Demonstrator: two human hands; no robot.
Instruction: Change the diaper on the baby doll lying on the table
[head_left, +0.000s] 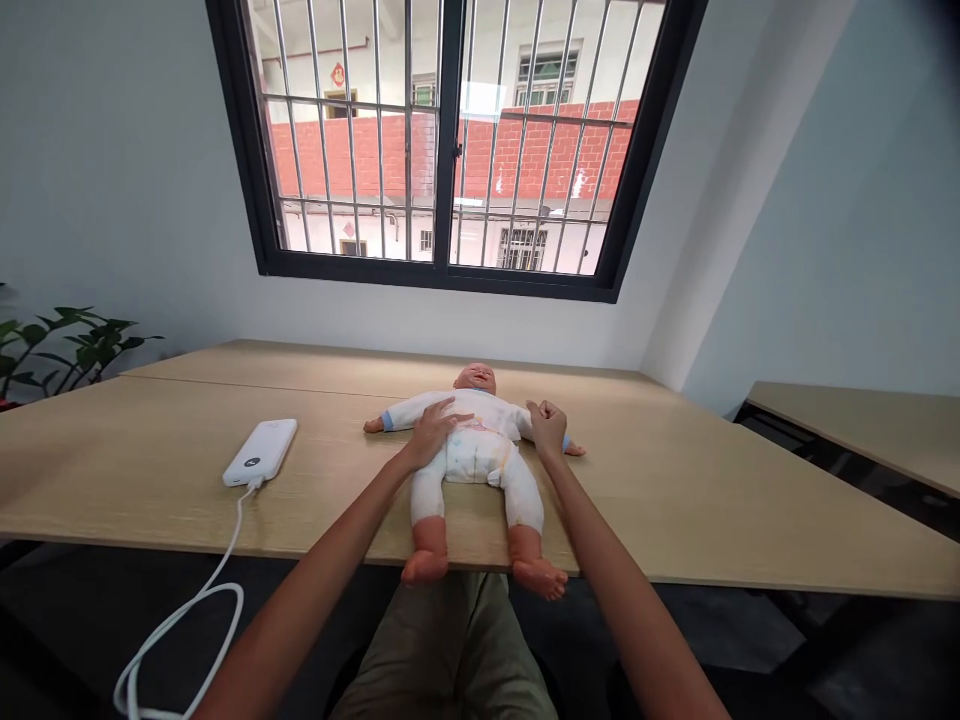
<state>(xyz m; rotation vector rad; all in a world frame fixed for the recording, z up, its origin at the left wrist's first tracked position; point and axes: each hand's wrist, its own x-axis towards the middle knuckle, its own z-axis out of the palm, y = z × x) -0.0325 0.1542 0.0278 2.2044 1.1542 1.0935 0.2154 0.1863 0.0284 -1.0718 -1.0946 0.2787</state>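
Note:
A baby doll [480,410] in a white long-sleeved top with blue cuffs lies on its back on the table, head toward the window. A white diaper with a faint pattern [474,457] covers its hips, with white leggings below. Its bare feet hang over the front edge. My left hand [436,430] rests open on the doll's belly, its fingers stretched flat. Over the doll's arm on the right side, my right hand [549,422] is closed with the fingers curled. Whatever those fingers hold, if anything, is hidden.
The light wooden table [645,500] reaches the wall below a barred window [442,275]. A white power bank [262,452] lies at left, its white cable [232,550] hanging off the front edge. A plant [82,345] stands far left; another table [862,420] is at right.

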